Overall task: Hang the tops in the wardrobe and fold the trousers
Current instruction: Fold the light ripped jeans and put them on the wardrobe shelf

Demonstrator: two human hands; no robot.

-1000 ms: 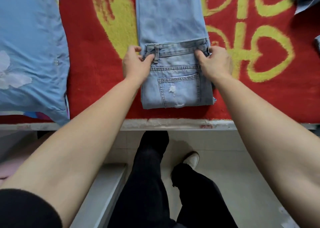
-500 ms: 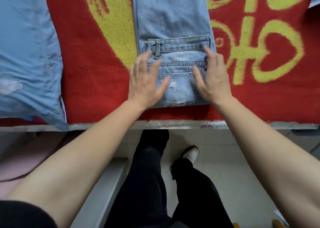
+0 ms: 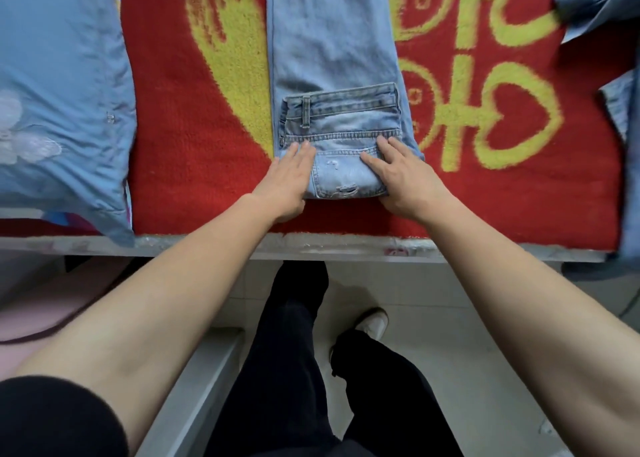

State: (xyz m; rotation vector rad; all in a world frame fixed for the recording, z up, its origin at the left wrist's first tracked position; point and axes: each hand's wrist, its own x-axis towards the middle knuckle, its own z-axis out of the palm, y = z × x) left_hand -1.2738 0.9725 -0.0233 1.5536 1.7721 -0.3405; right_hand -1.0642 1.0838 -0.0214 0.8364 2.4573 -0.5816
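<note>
Left hand (image 3: pixel 287 182) and right hand (image 3: pixel 405 179) press flat, fingers straight, on the first fold of the light-blue denim jeans (image 3: pixel 332 40) at 6 o'clock; legs toward 12 o'clock lie unfolded.

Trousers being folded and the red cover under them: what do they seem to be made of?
Trousers: light-blue washed denim, matte. The contrast stitching, belt loop, patch pocket and a frayed rip show it. Red cover: looks like a short-pile plush or carpet-like textile, possibly synthetic. The fuzzy nap and the soft-edged yellow pattern suggest it.
</note>
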